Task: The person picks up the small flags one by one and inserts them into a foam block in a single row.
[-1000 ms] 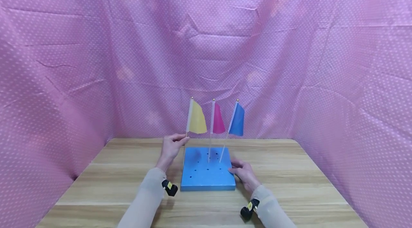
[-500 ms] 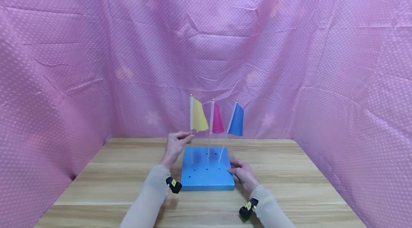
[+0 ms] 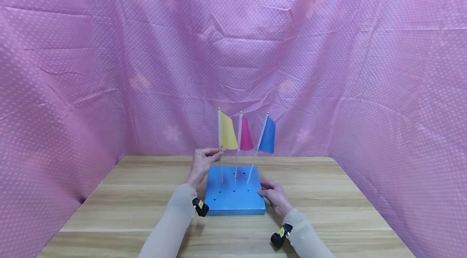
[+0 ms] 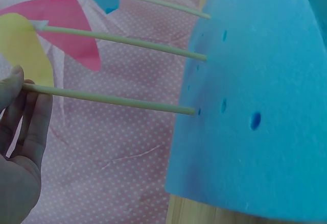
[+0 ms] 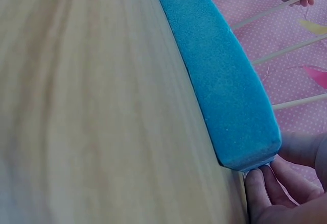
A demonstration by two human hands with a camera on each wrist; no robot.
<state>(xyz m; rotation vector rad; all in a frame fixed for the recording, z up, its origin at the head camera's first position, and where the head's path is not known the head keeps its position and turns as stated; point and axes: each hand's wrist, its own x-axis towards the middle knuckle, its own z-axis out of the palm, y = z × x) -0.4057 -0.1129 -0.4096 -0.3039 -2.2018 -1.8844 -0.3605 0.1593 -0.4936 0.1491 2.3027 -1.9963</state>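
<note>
My left hand (image 3: 202, 165) pinches the stick of a yellow flag (image 3: 228, 133) between thumb and fingers, just below the cloth. In the left wrist view, the lower tip of that stick (image 4: 122, 100) is right at a small hole in the blue foam board (image 4: 265, 168); whether it has entered cannot be told. A magenta flag (image 3: 246, 134) and a blue flag (image 3: 268, 135) stand in the board, the blue one leaning right. My right hand (image 3: 278, 199) grips the board's right edge, thumb over the top and fingertips against the side in the right wrist view.
The board has several more holes, such as a larger hole (image 4: 255, 121) near its front left. It lies on a wood-grain table (image 3: 328, 209). Pink dotted cloth (image 3: 233, 67) hangs behind and along both sides.
My left hand has brought the yellow flag rightward, from the board's left edge to over its surface, and the stick has become more upright. My right hand has stayed on the board's edge.
</note>
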